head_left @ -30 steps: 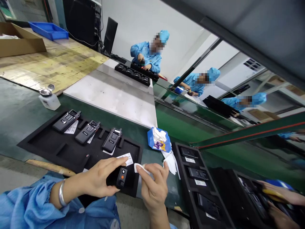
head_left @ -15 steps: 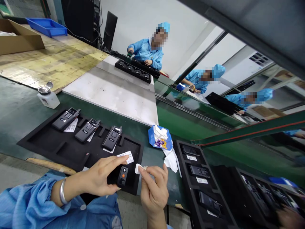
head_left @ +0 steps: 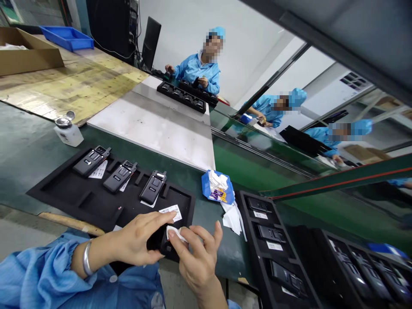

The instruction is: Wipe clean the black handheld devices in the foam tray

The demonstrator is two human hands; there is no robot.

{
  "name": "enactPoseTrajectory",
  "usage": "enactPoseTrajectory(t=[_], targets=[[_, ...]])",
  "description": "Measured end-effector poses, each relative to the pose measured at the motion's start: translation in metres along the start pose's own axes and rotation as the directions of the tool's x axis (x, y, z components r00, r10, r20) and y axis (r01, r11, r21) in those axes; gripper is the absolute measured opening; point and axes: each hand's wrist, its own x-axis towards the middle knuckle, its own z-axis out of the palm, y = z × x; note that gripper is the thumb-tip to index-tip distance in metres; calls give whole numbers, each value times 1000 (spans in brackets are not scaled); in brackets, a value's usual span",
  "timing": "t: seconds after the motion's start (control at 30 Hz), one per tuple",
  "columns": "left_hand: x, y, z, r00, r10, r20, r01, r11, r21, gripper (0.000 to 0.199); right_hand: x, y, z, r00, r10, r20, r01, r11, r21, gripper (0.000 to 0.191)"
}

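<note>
My left hand (head_left: 137,238) grips a black two-way radio (head_left: 166,247) between thumb and fingers, its end turned toward me. In my right hand (head_left: 200,253) a folded white wipe (head_left: 175,233) is pinched and pressed against that end of the radio. The wipe covers the radio's buttons. Below both hands lies a black foam tray (head_left: 93,206), where several compartments show. Three more black radios, one of them the nearest radio (head_left: 152,187), rest along its far side with white label slips. Another label slip (head_left: 173,211) lies just beyond my left fingertips.
A blue bin (head_left: 218,187) with white cloths and purple-yellow packets stands right of the tray. A pump bottle (head_left: 68,130) is at the left. Another foam tray (head_left: 254,249) with radios lies at the right. Co-workers in blue sit across the line, behind a white board (head_left: 154,124).
My right hand has moved left, bringing the wipe from beside the radio onto its button end. My left hand keeps its hold. At far right, a blurred hand has left the view.
</note>
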Motion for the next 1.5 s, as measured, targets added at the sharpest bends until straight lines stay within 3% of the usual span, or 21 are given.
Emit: enactPoseTrajectory(t=[0.13,0.23,0.37,0.53,0.67,0.8,0.93,1.1,1.27,1.33,1.43,1.5], targets=[[0,0,1,1000,-20,4,20,1000,3,87,-5,8,-10,999,-35,31,37,998,-50,30],[-2,0,1,999,-35,9,35,999,11,89,-3,12,-14,1000,2,11,-1,994,-111,27],[-3,-1,2,1000,-23,-1,23,1000,-11,89,5,4,-9,999,44,-32,-46,997,-58,29],[-5,0,2,999,-38,6,38,999,-13,89,5,-1,-4,996,-45,74,46,999,-18,31],[-5,1,3,1000,-15,-6,15,1000,-13,91,-2,14,-8,994,-76,77,78,997,-18,33],[-3,2,3,999,-51,-5,51,999,-5,92,-9,27,-12,999,-11,51,15,997,-78,35],[-3,1,4,999,-39,5,39,999,-9,91,-4,18,-11,998,60,7,-59,998,-35,37],[-3,-1,3,998,-57,11,57,998,-15,91,2,13,0,999,-28,41,27,999,35,36],[7,1,5,993,-111,27,111,994,13,96,-30,45,3,986,166,15,-164,982,-96,33],[21,2,11,966,-258,16,256,963,84,96,-51,53,6,971,240,12,-239,968,-80,30],[55,-1,22,847,-531,-34,521,814,255,95,-82,53,13,948,318,6,-318,948,-19,29],[81,-7,29,788,-615,-26,578,723,379,96,-101,48,20,933,360,-23,-359,933,21,28]])
